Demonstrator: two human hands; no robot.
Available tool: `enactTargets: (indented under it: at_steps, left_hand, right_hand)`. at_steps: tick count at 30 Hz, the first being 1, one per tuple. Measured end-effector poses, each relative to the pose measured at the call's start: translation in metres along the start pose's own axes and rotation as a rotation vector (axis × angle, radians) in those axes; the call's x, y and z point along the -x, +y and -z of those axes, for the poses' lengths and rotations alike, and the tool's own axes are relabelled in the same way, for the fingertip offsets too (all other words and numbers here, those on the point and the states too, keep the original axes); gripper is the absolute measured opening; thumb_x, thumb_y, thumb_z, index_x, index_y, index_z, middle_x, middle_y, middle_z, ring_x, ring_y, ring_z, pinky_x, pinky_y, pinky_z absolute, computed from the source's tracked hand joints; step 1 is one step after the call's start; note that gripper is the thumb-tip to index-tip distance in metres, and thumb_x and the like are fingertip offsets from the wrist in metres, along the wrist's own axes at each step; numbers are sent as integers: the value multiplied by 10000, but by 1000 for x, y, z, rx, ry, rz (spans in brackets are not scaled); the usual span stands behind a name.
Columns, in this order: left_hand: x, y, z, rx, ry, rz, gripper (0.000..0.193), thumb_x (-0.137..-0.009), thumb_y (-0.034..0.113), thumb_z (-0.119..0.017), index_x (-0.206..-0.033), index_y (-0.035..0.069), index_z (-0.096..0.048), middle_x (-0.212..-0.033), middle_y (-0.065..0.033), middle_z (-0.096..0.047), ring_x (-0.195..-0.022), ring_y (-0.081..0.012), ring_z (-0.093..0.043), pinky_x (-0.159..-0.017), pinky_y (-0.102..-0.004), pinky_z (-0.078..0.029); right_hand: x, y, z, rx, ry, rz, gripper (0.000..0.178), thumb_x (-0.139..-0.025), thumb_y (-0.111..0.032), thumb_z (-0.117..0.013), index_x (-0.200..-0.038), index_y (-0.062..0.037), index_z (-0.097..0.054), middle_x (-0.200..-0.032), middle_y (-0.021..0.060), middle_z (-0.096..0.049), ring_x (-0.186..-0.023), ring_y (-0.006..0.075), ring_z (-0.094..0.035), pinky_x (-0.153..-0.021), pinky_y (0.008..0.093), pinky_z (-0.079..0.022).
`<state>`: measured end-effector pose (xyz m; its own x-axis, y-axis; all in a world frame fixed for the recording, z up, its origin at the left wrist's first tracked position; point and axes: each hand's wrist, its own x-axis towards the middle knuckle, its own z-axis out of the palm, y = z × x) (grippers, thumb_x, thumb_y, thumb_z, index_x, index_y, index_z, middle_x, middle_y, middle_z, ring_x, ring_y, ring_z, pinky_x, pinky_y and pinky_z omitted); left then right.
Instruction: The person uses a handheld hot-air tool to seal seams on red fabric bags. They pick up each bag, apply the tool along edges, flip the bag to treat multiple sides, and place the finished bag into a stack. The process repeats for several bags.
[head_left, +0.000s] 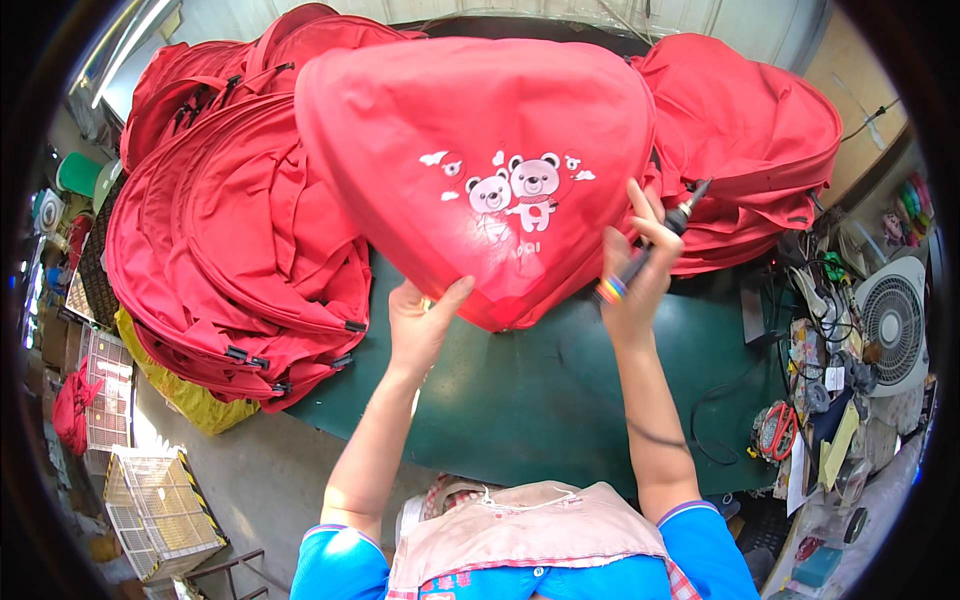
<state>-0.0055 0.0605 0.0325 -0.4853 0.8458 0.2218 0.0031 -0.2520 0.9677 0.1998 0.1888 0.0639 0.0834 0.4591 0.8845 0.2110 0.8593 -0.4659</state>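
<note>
A red fabric canopy (420,120), printed with two white bears, is held up in front of me, its pointed end towards me. At its lower left edge, my left hand (420,315) pinches the fabric between thumb and fingers. My right hand (640,275) is wrapped round a soldering iron (676,222) beside the canopy's right edge. The iron has a dark handle with a rainbow-coloured band, and its thin metal tip points up and to the right. Whether the right fingers also touch the canopy, I cannot tell.
Piles of red canopies (230,220) lie left and right (740,130) on the green table (480,400). A cord (715,455) loops across its right side. Tangled cables, red-handled scissors (777,430) and a white fan (893,325) crowd the right. Wire crates (165,510) stand on the floor at left.
</note>
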Motion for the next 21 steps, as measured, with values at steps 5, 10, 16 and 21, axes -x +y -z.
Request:
enactTargets:
  at_steps: [5, 10, 16, 21]
  left_hand:
    - [-36, 3, -20, 92, -218, 32, 224, -895, 100, -776, -1081, -17, -738, -1036, -67, -762, -916, -110, -690, -855, -280, -534]
    - [-57, 9, -30, -6, -262, 100, 262, -869, 163, -789, -1020, -47, -749, -980, -81, -772, -880, -95, -678, -796, -276, -538]
    - [-47, 13, -41, -140, -243, 47, 226, -852, 129, -774, -1000, -41, -752, -902, -85, -780, -797, -79, -672, -749, -278, -543]
    - [-44, 22, -44, -386, -269, -9, 206, -833, 144, -769, -913, -45, -752, -793, -153, -756, -672, -104, -657, -668, -319, -535]
  right_hand:
    - [43, -88, 42, -297, -451, -427, 309, -931, 6, -652, -1239, 1, -631, -841, 121, -645, -694, 212, -649, -661, 332, -529]
    - [70, -91, 40, -204, -543, -225, 299, -910, 32, -609, -1194, -9, -694, -666, 54, -614, -523, 122, -613, -496, 252, -495]
    - [66, -83, 11, -192, -498, -109, 369, -775, 100, -678, -1127, -5, -699, -626, 65, -547, -486, 181, -563, -460, 312, -474]
    - [38, -84, 17, -316, -564, -413, 172, -941, -24, -608, -1073, 12, -713, -675, 68, -622, -515, 106, -571, -495, 283, -475]
